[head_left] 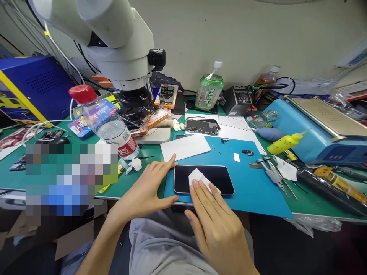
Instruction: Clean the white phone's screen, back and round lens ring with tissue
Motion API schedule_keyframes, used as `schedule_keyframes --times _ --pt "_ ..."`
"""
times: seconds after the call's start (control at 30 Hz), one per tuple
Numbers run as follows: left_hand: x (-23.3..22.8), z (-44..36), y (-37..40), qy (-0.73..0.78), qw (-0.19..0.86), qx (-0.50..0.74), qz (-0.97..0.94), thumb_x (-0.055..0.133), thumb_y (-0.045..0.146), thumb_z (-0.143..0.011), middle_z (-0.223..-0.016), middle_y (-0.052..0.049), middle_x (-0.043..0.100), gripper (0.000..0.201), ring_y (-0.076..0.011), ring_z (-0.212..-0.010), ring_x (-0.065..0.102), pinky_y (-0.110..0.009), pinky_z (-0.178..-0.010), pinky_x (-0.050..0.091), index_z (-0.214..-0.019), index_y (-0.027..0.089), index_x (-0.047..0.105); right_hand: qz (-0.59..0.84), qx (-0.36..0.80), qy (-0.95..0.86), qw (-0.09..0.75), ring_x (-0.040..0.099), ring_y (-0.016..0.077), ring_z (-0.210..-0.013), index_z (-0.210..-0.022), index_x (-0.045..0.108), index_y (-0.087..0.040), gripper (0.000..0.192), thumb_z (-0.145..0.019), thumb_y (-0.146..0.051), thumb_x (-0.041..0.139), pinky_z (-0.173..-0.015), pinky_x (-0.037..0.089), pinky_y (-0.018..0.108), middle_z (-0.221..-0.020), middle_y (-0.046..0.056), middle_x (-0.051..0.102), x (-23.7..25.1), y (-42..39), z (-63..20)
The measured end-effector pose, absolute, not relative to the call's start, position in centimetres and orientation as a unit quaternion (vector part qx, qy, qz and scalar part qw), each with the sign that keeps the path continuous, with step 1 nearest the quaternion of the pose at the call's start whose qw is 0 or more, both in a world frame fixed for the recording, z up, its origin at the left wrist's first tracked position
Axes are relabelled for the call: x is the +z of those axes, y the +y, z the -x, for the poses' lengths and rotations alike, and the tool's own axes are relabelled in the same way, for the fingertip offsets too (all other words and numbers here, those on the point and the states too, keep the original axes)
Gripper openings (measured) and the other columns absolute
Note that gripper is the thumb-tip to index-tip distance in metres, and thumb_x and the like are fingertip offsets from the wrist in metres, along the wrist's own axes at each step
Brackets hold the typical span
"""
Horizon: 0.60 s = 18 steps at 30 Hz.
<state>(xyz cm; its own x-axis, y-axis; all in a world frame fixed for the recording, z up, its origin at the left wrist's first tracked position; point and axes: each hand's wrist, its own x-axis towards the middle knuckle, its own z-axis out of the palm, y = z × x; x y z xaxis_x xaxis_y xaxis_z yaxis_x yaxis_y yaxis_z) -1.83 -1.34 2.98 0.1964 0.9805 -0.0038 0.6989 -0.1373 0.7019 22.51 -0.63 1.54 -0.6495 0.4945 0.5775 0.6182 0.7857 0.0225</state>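
Note:
A smartphone (181, 178) with a dark screen and pale frame lies flat on the blue mat, its long side toward me. My right hand (218, 225) presses a folded white wipe (196, 175) onto the screen with its straight fingers, thumb held apart. At the phone's left end, my left hand (150, 187) is open. Its thumb and index finger spread around the corners there; whether they touch the frame I cannot tell. Behind the phone is a white sheet of paper (186, 147).
A microscope (120, 65) stands over the back left, near a red-capped water bottle (114, 131). An opened phone (202, 126) lies farther back on the blue mat (252, 194). Tweezers (282, 175), a yellow dropper bottle (283, 143) and a blue heating plate (312, 130) occupy the right.

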Motion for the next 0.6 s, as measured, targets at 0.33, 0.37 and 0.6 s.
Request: schedule_keyframes --times 0.33,0.37,0.6 --pt "2.7 2.2 -1.8 0.573 0.325 0.259 -0.706 0.048 0.001 -0.081 -0.169 -0.001 0.044 0.109 -0.0250 -0.148 0.039 -0.050 -0.131 0.029 -0.174 0.037 0.004 0.241 -0.049 -0.928 0.281 0.068 0.0261 -0.137 -0.140 0.068 -0.005 0.040 -0.107 -0.021 0.052 -0.121 0.056 0.042 -0.147 0.013 0.069 2.3 0.6 -19.7" --pt "2.6 2.1 -1.8 0.577 0.330 0.263 -0.699 0.047 0.001 -0.081 -0.168 -0.003 0.045 0.108 -0.0255 -0.147 0.040 -0.050 -0.131 0.029 -0.174 0.035 0.005 0.252 -0.055 -0.925 0.278 0.068 0.0263 -0.137 -0.140 0.069 -0.005 0.040 -0.108 -0.022 0.052 -0.121 0.055 0.043 -0.147 0.013 0.069 2.3 0.8 -19.2" --pt "2.4 1.8 -1.7 0.589 0.324 0.280 -0.685 0.047 0.005 -0.088 -0.169 -0.004 0.043 0.099 -0.0245 -0.148 0.040 -0.048 -0.132 0.027 -0.175 0.034 0.008 0.322 -0.080 -0.905 0.267 0.069 0.0278 -0.136 -0.139 0.069 -0.004 0.042 -0.111 -0.025 0.047 -0.121 0.056 0.046 -0.147 0.015 0.070 2.3 2.7 -17.6"
